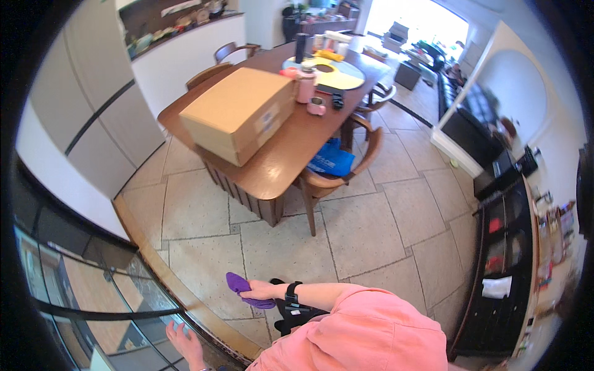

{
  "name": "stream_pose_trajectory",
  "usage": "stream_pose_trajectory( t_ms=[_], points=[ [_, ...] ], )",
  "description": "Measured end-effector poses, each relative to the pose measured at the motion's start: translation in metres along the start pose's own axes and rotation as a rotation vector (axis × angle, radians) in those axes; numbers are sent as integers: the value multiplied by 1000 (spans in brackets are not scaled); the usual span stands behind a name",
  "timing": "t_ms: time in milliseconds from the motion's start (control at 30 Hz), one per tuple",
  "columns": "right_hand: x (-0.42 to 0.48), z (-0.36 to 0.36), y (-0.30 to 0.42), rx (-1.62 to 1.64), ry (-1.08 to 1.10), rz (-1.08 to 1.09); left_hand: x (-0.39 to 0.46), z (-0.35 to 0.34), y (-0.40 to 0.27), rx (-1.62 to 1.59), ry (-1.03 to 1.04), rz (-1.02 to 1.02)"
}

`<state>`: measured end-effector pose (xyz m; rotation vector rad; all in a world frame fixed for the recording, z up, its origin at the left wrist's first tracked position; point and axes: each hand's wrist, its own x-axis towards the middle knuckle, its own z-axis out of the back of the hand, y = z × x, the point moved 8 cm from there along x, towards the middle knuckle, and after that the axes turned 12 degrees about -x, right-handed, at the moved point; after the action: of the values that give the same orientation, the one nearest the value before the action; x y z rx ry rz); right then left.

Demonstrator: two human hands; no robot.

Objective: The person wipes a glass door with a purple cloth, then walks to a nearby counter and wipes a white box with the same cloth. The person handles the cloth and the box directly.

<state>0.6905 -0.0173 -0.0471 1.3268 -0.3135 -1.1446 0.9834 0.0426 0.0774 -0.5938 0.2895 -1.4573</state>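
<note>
My right hand (261, 290) grips a purple cloth (237, 283), which hangs out on both sides of the fingers above the tiled floor. A black watch band circles that wrist. Low at the left, my left hand (185, 344) is raised with its fingers apart, holding nothing, close to a black-framed glass door (109, 316). Whether its fingertips touch the door cannot be told. Part of my black footwear shows beneath the right forearm.
A wooden table (274, 178) bears a cardboard box (241, 106), a pink bottle (306, 84) and a pink cup (316, 106). Beside it, a wooden chair (371, 160) holds a blue bag (334, 160). A dark cabinet (485, 297) lines the right wall. A person sits on the far sofa.
</note>
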Motion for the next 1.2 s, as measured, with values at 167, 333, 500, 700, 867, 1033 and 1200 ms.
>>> stream_pose_trajectory(
  t_ms=[167, 333, 500, 700, 867, 1033, 1200],
  points=[
    [-57, 42, -40, 148, -207, -94, 12, -6, -34, -57, 100, -103],
    [-101, 80, -31, 201, -254, -6, 16, -17, -88, -49, 161, -156],
    [-145, 115, -69, 233, -309, 9, 10, -52, -173, -58, 183, -238],
    [-250, 208, -166, 326, -477, 8, -16, -150, -327, -63, 410, -350],
    [-342, 290, -259, 357, -689, -225, -26, -222, -414, -71, 608, -399],
    [-395, 330, -333, 417, -934, -387, -22, -269, -501, 7, 720, -515],
    [-434, 333, -371, 539, -966, -466, -25, -309, -576, 86, 818, -565]
  ],
)
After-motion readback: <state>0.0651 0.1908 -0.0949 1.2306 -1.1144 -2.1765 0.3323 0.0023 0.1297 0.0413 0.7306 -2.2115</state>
